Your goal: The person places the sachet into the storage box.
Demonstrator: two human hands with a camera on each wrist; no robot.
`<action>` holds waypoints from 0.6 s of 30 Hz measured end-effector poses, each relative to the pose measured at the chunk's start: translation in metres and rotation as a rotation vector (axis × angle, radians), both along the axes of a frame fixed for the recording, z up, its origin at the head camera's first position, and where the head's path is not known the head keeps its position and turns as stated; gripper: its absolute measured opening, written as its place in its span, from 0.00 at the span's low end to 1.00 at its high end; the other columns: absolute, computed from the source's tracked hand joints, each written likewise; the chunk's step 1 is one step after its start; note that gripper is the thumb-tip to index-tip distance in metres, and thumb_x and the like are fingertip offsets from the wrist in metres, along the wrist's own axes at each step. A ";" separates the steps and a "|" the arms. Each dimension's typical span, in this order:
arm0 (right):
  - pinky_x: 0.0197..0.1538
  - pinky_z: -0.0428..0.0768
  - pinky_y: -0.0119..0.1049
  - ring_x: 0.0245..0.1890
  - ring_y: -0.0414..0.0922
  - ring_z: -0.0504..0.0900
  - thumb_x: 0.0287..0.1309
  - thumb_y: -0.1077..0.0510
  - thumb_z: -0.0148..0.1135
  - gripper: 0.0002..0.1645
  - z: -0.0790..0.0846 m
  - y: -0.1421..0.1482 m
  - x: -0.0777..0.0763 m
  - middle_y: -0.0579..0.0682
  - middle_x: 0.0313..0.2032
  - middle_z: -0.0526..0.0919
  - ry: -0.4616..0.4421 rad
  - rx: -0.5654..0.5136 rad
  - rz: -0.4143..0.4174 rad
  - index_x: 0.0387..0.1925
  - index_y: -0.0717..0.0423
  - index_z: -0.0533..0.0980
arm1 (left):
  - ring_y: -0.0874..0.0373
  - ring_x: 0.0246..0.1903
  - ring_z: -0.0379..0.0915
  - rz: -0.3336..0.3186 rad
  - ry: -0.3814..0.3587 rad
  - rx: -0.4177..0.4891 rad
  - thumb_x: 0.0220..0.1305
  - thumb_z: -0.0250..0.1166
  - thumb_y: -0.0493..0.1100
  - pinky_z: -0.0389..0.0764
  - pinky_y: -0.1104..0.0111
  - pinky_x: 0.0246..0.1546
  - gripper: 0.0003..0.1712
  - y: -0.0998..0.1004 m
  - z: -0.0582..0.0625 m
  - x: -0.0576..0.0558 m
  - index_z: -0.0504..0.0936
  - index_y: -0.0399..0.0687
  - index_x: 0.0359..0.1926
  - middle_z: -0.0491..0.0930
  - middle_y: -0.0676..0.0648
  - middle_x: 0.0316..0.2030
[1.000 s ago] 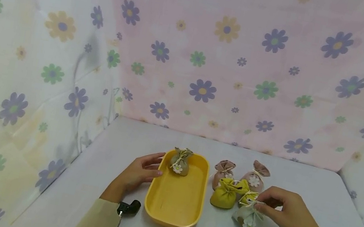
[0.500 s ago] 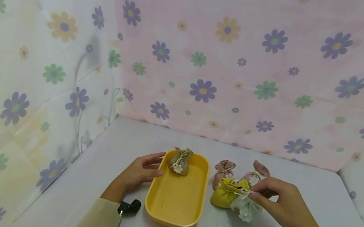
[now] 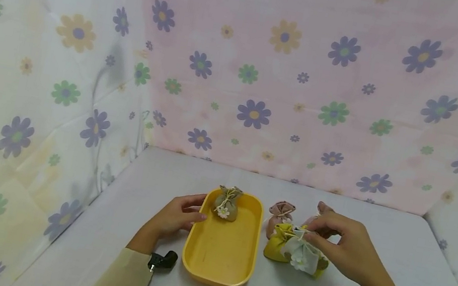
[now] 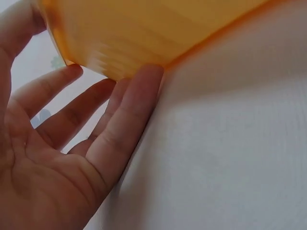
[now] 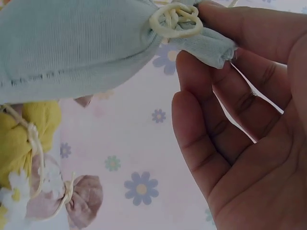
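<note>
My right hand (image 3: 346, 245) pinches the gathered neck of a pale mint drawstring pouch (image 3: 300, 254) with a white flower on it. In the right wrist view, the pouch's cloth body (image 5: 81, 43) hangs from thumb and fingertips. Behind it are yellow pouches (image 3: 277, 248), partly covered. My left hand (image 3: 174, 218) holds the left rim of a yellow tray (image 3: 220, 259), thumb over the edge. In the left wrist view, fingertips (image 4: 148, 79) touch its outer wall. An olive-grey pouch (image 3: 227, 206) sits in the tray's far end.
Behind the yellow ones stands a dusty-pink pouch (image 3: 280, 212); a second pink pouch (image 3: 324, 208) is mostly hidden by the right hand. The white table (image 3: 169, 168) ends at a flowered cloth backdrop (image 3: 267, 83), with cloth on both sides.
My right hand has moved leftward and slightly up with the mint pouch, which now passes in front of the yellow pouches. The left hand and tray have stayed put.
</note>
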State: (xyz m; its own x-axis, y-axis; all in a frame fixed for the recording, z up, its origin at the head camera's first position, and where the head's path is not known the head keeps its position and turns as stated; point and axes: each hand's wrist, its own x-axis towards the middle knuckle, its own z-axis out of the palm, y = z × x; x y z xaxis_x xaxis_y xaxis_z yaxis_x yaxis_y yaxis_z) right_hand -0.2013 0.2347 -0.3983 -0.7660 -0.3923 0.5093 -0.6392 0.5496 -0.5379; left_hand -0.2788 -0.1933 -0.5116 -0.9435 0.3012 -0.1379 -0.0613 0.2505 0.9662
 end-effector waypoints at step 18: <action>0.38 0.85 0.32 0.34 0.37 0.83 0.63 0.55 0.73 0.07 0.012 -0.045 -0.020 0.35 0.38 0.86 -0.071 -0.087 0.045 0.39 0.36 0.85 | 0.46 0.67 0.75 0.069 -0.075 0.062 0.65 0.72 0.43 0.88 0.55 0.51 0.34 0.007 0.005 -0.003 0.75 0.59 0.71 0.70 0.50 0.74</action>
State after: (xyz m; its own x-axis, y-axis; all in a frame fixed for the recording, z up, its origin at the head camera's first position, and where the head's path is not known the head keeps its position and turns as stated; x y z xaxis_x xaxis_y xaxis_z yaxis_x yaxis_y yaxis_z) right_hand -0.2212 0.1897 -0.3867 -0.7838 -0.3842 0.4880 -0.6209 0.4704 -0.6270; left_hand -0.2823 -0.1865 -0.5063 -0.9500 0.2461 -0.1925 -0.1494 0.1833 0.9716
